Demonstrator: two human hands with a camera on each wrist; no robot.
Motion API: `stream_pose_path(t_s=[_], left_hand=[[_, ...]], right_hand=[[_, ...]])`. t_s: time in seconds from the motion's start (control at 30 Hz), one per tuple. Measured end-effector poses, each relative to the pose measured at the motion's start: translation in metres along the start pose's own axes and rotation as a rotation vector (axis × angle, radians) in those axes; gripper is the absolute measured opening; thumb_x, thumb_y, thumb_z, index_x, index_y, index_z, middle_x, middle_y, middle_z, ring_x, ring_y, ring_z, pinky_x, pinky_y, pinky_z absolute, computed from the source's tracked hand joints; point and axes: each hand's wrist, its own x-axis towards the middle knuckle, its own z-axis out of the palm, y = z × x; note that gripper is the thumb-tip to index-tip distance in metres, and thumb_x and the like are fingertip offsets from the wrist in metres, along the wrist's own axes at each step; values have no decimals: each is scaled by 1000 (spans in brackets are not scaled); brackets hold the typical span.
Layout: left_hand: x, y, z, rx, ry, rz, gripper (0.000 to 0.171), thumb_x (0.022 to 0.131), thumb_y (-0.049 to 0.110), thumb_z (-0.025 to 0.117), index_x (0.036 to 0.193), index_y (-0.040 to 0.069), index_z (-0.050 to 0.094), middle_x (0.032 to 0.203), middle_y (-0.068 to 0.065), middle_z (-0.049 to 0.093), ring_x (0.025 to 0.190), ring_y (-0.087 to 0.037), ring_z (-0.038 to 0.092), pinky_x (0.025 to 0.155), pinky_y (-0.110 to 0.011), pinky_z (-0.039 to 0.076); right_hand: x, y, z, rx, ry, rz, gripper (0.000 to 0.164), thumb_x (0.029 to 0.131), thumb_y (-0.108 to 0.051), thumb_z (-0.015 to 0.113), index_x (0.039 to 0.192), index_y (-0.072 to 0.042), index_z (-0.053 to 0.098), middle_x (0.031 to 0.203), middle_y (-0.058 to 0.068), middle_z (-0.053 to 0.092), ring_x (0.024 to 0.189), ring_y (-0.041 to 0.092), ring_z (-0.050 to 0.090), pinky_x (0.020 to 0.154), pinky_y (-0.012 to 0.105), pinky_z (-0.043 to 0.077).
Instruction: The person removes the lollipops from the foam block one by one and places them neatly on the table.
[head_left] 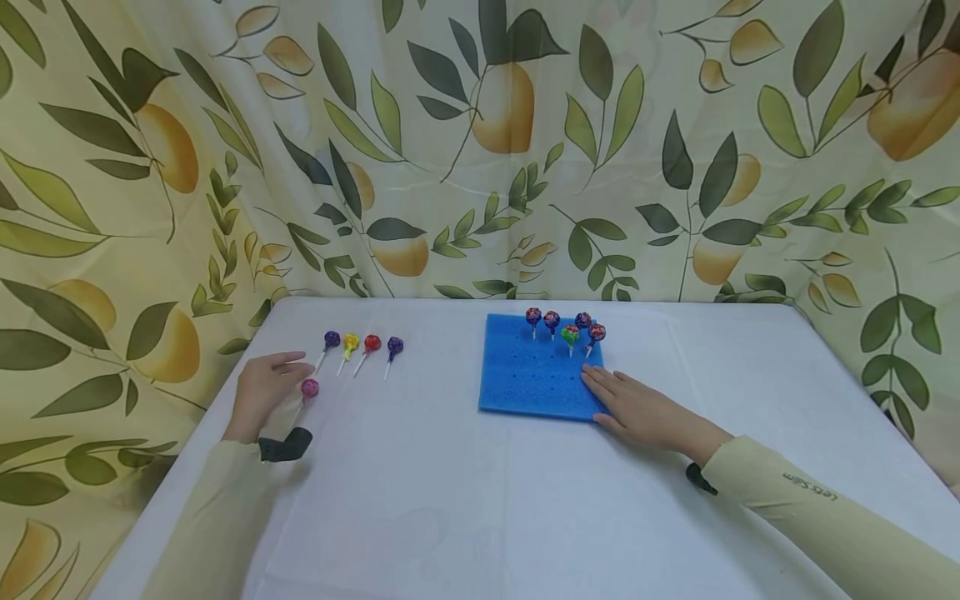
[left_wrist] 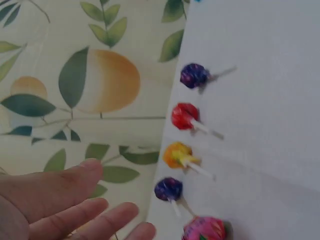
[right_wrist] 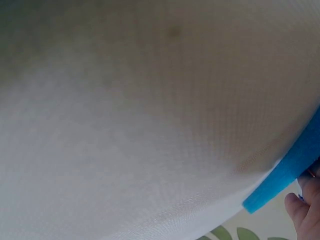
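Your left hand [head_left: 264, 393] holds nothing; your right hand [head_left: 643, 408] presses without gripping.
Head view: your straight right fingers rest on the blue foam slab [head_left: 501, 375], probably steadying it beneath the standing lollipops [head_left: 570, 334]; your relaxed left fingers hover beside loose lollipops [head_left: 372, 342] on the white worktop [head_left: 450, 517]. Left wrist: round, crinkled wrappers [left_wrist: 185, 115], thin sticks. Right wrist: the slab's straight edge.

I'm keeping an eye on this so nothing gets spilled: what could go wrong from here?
The left hand is close to the loose pink lollipop; a careless move might roll it.
The right hand rests on the right edge of the blue board; pushing sideways might slide it.
The standing lollipops are bunched together, so bumping one could tip another.
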Motion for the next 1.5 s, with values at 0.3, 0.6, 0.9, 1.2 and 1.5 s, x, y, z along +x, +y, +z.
stream_pose_path(t_s=[0.3, 0.6, 0.9, 1.2, 1.5], left_hand=[[3, 19, 16, -80, 90, 146, 40, 91, 24, 62, 127, 6, 59, 116, -16, 67, 110, -29, 63, 89, -35, 53], [7, 30, 38, -177, 163, 232, 36, 91, 21, 63, 125, 9, 61, 114, -13, 68, 112, -26, 62, 97, -41, 49], [9, 43, 63, -274, 116, 298, 34, 89, 14, 64, 123, 9, 62, 112, -12, 69, 109, -24, 64, 90, -31, 52], [12, 66, 95, -350, 58, 365, 32, 88, 12, 65, 120, 7, 63, 110, -14, 69, 107, -24, 65, 91, -30, 52], [15, 92, 132, -394, -19, 367, 32, 88, 15, 66, 120, 9, 64, 110, -10, 70, 108, -22, 65, 95, -34, 51]], right_hand=[[0, -1, -1, 4, -3, 0, 64, 97, -36, 48, 144, 3, 30, 152, 20, 29, 139, 39, 29, 110, 55, 29], [0, -1, 0, 10, -13, 7, 65, 97, -37, 47, 145, 2, 29, 152, 20, 28, 140, 39, 27, 111, 55, 28], [0, 1, 4, 6, 7, 6, 65, 97, -38, 47, 145, 2, 29, 153, 19, 28, 140, 38, 28, 111, 54, 29], [1, 3, 5, 0, 7, 7, 65, 96, -37, 48, 145, 2, 28, 153, 18, 27, 140, 37, 28, 112, 53, 29], [1, 3, 5, -10, 8, 1, 65, 97, -37, 48, 145, 2, 29, 153, 19, 27, 140, 37, 28, 111, 53, 29]])
